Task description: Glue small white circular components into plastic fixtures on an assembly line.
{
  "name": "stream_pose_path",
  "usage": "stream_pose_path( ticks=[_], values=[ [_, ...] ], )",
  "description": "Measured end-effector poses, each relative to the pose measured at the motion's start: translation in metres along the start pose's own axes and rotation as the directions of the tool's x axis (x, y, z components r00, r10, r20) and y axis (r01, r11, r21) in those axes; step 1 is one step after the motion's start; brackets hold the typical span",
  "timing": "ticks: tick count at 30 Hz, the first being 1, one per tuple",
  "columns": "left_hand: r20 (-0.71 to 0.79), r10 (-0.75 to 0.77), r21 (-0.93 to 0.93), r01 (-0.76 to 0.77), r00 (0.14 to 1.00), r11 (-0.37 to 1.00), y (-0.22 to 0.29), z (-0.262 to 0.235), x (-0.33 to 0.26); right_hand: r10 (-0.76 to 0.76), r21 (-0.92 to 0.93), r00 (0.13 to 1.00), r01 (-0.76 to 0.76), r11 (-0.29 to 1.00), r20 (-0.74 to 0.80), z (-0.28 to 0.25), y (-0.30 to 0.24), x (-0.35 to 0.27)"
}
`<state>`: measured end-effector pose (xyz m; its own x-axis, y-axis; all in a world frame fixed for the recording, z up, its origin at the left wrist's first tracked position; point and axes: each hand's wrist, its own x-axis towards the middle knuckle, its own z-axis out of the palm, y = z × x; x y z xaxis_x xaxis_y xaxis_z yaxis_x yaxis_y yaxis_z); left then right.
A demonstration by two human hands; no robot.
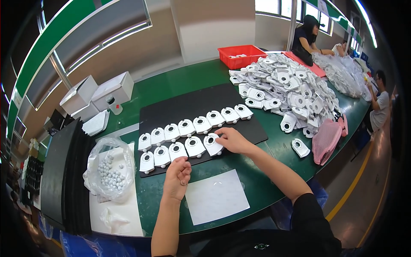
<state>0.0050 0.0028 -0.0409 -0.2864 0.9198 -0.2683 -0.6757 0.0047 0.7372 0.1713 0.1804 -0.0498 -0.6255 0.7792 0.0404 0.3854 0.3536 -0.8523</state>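
White plastic parts with a round hole lie in two rows on a black mat (pixel 188 100). My right hand (pixel 233 140) grips the right edge of the last part in the near row, a white plastic part (pixel 210 147). Just below that row hovers my left hand (pixel 177 176), its fingers curled in; whatever they hold, if anything, is hidden. Small white balls show at the lower ends of the laid-out parts. More white balls (pixel 112 176) sit in a clear plastic bag (pixel 95 159) on the left.
A large heap of white parts (pixel 295 92) covers the right side of the green table, beside a red bin (pixel 242 61) and a pink mesh bag (pixel 326 139). One loose part (pixel 300 147) lies nearby. A white sheet (pixel 217 198) is in front. Black mats (pixel 64 180) are stacked left. Co-workers sit beyond.
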Motion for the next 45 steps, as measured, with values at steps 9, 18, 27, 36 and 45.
stream_pose_path(
  ticks=[9, 18, 27, 36, 45],
  values=[
    [0.247, 0.091, -0.327, -0.006, 0.965, 0.945, -0.008, -0.021, 0.007, -0.154, -0.220, 0.978, 0.120, 0.968, -0.144, -0.027, -0.006, -0.038],
    [0.097, -0.004, -0.111, 0.015, 0.995, 0.994, -0.009, 0.010, -0.004, 0.194, -0.829, 0.909, -0.417, 0.373, -0.370, -0.162, 0.039, -0.132],
    [0.169, -0.030, -0.038, 0.037, 0.985, 0.999, -0.020, 0.008, -0.003, 0.324, -0.806, 0.916, -0.372, 0.460, -0.237, -0.177, 0.029, -0.161],
    [0.208, -0.030, -0.080, 0.048, 0.978, 0.996, -0.019, -0.001, -0.001, -0.331, -0.420, 0.939, 0.339, 0.842, 0.094, -0.090, -0.028, -0.123],
    [0.174, -0.003, -0.091, 0.019, 0.985, 0.996, -0.019, 0.002, -0.001, -0.066, 0.335, 0.987, 0.013, 0.942, 0.148, 0.015, -0.008, -0.124]
  ],
)
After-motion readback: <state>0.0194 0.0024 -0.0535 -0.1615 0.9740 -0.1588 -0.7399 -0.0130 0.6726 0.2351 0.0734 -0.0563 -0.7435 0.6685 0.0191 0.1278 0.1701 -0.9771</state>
